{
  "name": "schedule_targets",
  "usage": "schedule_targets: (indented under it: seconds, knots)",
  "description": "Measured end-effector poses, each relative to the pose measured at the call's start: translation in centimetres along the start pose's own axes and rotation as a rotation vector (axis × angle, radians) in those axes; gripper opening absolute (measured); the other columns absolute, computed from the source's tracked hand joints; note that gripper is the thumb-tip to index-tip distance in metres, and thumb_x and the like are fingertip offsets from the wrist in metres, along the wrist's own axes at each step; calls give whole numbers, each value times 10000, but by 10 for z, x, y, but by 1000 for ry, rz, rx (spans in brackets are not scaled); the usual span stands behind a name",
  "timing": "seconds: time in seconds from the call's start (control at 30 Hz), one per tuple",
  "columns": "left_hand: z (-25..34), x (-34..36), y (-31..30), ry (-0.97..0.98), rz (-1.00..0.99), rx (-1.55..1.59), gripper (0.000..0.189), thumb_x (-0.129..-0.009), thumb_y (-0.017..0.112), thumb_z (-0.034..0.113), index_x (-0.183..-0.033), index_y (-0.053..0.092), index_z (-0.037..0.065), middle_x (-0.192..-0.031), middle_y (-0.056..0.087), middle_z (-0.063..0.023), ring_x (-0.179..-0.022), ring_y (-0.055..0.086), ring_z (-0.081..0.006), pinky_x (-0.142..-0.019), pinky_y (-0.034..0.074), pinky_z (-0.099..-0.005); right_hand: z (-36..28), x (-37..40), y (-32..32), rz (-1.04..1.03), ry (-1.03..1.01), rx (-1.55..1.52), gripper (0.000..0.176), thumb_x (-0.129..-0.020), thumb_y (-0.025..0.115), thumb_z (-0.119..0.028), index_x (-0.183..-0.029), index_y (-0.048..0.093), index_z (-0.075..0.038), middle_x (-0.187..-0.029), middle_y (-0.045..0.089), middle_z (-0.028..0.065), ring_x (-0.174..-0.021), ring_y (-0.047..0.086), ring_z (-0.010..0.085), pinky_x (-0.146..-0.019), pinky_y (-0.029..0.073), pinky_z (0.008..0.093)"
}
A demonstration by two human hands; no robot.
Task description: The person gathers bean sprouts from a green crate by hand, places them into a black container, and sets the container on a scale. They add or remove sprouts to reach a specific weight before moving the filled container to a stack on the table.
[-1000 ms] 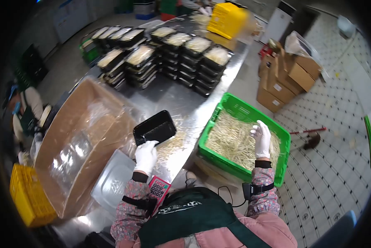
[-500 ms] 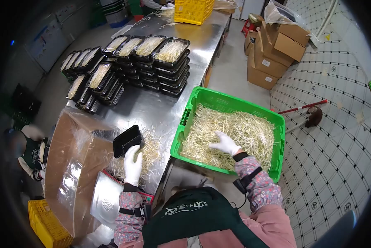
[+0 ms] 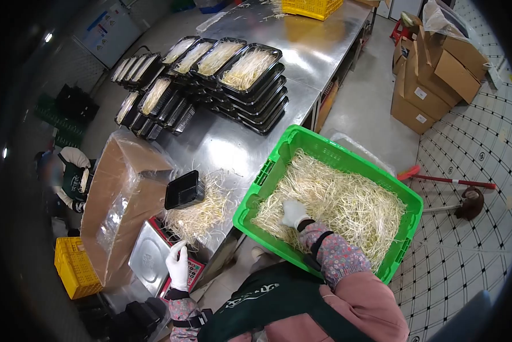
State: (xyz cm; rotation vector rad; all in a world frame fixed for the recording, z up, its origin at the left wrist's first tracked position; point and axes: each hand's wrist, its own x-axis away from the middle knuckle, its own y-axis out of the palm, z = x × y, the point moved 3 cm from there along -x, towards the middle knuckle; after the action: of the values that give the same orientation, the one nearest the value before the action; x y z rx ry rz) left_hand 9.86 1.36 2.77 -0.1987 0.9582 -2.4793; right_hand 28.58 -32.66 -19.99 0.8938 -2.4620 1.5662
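My right hand (image 3: 295, 214), in a white glove, is down among the bean sprouts (image 3: 347, 199) in a green crate (image 3: 250, 221). Its fingers curl into the sprouts and their tips are buried. Beside the scale (image 3: 150, 256) with its metal pan, my left hand (image 3: 178, 267) holds nothing, its fingers loosely bent and thumb apart. An empty black tray (image 3: 183, 191) lies tilted just beyond it, at the edge of a loose heap of sprouts (image 3: 202, 211) on the steel table (image 3: 224, 151). The left hand does not touch the tray.
Stacks of filled black trays (image 3: 250, 71) stand farther back on the table. A lined cardboard box (image 3: 113, 211) is at the left, above a yellow crate (image 3: 76, 268). Cartons (image 3: 432, 85) and a red-handled tool (image 3: 455, 181) are at the right. Another person (image 3: 73, 176) stands far left.
My left hand has left the black tray and drawn back toward the scale. My right hand has gone from open above the sprouts to curled down into them. The view has shifted.
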Motion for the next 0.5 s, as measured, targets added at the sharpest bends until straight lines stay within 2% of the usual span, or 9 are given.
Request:
schedule_targets:
  seconds: [0.2,0.27,0.3,0.33,0.4,0.43,0.5]
  knots:
    - [10,-19,24,48,-57,5,196,-903,590,6,-1065,695,-27,-1044,698,-123,-1003,648,-206,-928,476,-309,-1,-1,0,155,-19,93,599,-631,811,-376,-1074,609,-27,-1040,666,207,-1000,641,375,-869,516,456]
    - [34,-33,32,92,-129,-15,203,-901,595,8,-1074,698,-20,-1061,701,-124,-1019,650,-213,-940,473,-313,7,-18,20,-6,24,-14,566,-634,787,-311,-1086,598,-28,-1014,668,210,-970,646,382,-848,518,451]
    - [31,-39,36,102,-140,-14,203,-901,595,8,-1074,698,-20,-1061,701,-124,-1019,650,-213,-940,473,-313,4,-12,7,-39,60,-79,496,-630,775,-308,-1002,599,-31,-1042,661,210,-1008,641,341,-867,508,446]
    - [28,-48,41,139,-162,1,206,-900,598,9,-1077,700,-16,-1069,702,-126,-1028,650,-215,-949,471,-315,4,-4,-1,-28,73,-84,496,-630,775,-308,-1002,599,-31,-1042,661,210,-1008,641,341,-867,508,446]
    - [32,-66,46,197,-201,27,208,-899,601,10,-1080,702,-11,-1077,703,-128,-1038,651,-218,-957,468,-317,8,14,-16,68,83,-240,492,-639,770,-325,-1000,590,-43,-1038,666,195,-1011,636,361,-881,503,444]
    - [38,-73,47,219,-228,21,207,-899,603,11,-1078,703,-9,-1080,703,-128,-1043,650,-220,-964,465,-321,12,22,-23,118,61,-292,555,-641,766,-346,-1083,605,-50,-1076,666,188,-1036,626,376,-903,499,433]
    - [47,-87,55,260,-264,57,204,-898,607,13,-1075,706,-9,-1082,703,-126,-1048,650,-222,-971,464,-329,20,36,-44,220,93,-329,613,-639,774,-356,-1132,600,-34,-1103,662,198,-1058,621,379,-926,493,423]
